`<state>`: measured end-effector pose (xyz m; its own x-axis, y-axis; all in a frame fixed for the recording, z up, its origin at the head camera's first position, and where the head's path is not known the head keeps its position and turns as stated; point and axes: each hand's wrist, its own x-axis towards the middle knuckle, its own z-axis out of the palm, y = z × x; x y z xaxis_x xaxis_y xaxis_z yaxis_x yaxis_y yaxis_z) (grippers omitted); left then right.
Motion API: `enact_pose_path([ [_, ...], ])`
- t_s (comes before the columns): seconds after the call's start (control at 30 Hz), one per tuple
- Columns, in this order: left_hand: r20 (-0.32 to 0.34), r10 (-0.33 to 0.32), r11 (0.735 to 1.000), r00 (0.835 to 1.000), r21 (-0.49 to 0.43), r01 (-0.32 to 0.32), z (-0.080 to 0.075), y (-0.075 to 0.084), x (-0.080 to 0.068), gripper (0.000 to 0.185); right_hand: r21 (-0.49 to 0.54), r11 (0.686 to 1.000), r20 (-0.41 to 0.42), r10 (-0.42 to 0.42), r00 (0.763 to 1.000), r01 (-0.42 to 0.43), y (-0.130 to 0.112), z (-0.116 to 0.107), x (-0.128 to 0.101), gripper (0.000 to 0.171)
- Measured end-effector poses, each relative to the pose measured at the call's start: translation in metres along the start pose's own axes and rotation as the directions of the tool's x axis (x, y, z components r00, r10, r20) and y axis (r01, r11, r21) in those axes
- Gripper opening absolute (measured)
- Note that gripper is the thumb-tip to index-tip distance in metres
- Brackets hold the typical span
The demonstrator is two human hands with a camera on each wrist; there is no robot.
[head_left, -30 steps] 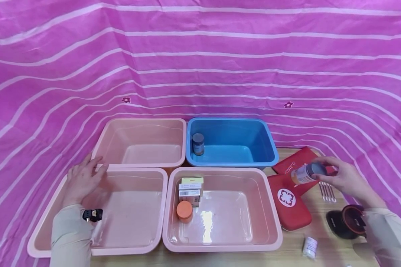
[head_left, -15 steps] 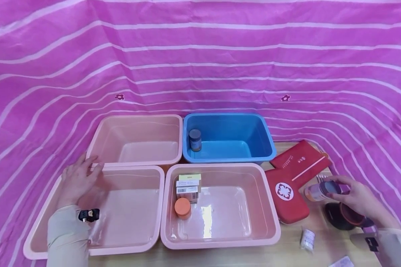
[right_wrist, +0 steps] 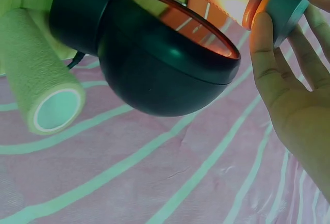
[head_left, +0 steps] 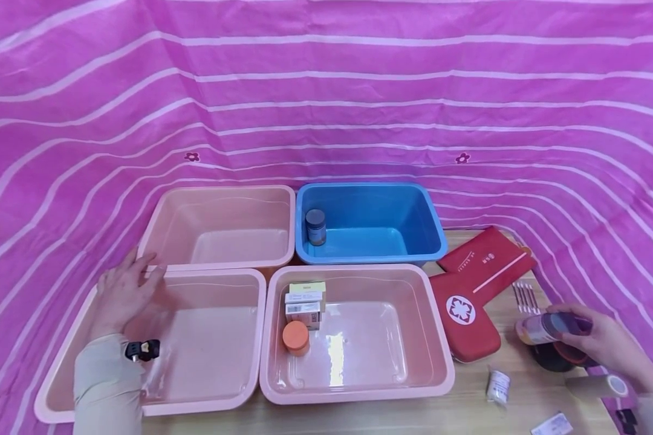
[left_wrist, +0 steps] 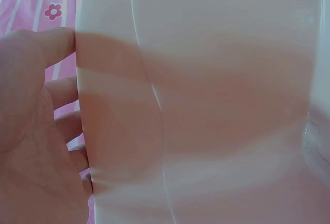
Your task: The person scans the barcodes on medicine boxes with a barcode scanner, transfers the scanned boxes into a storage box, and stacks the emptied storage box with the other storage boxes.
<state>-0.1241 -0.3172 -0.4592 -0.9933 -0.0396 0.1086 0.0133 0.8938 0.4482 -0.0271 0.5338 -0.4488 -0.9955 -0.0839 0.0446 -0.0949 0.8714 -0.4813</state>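
Observation:
My right hand [head_left: 609, 338] pinches the dark cap of a bottle [head_left: 533, 330] and holds it tilted on its side above the table. Beneath it is a black, round-headed desktop scanner [right_wrist: 154, 64]; in the right wrist view its orange-red light falls on the bottle's label. Thumb and fingertips close round the cap, leaving the label uncovered. At the far left, my left hand [head_left: 124, 296] rests with spread, relaxed fingers on the rim of the front left pink bin [head_left: 207, 406]. The left wrist view shows fingertips right at that rim [left_wrist: 82, 105].
The front middle pink bin [head_left: 359, 396] contains small boxes [head_left: 305, 305] and an orange-capped bottle [head_left: 295, 336]. Behind are another pink bin [head_left: 223, 260] and a blue bin [head_left: 370, 258] with a bottle [head_left: 315, 228]. Rightward lie a red case [head_left: 473, 338], swabs [head_left: 525, 297] and a beige roll [head_left: 593, 386].
My right hand has carried the bottle from above the red pouches down and rightward to the scanner. The head view has shifted slightly. My left hand stays on the rim.

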Motion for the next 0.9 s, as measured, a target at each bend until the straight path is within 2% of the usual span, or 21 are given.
enact_pose_path([
  [0.4,0.006,-0.007,1.0,1.0,-0.001,0.007,0.001,-0.001,0.001,0.058,-0.005,1.0,-0.006,0.026,1.0,-0.026,0.012,-0.002,-0.006,0.044],
  [0.7,-0.016,0.007,1.0,1.0,-0.005,-0.007,0.0,0.0,0.0,0.056,-0.016,0.999,0.009,0.044,0.999,-0.044,0.007,-0.004,-0.005,0.044],
  [0.9,-0.02,0.01,1.0,1.0,-0.005,-0.01,0.0,0.0,0.0,0.055,-0.037,0.999,0.007,0.015,1.0,-0.015,-0.001,-0.005,-0.002,0.044],
])
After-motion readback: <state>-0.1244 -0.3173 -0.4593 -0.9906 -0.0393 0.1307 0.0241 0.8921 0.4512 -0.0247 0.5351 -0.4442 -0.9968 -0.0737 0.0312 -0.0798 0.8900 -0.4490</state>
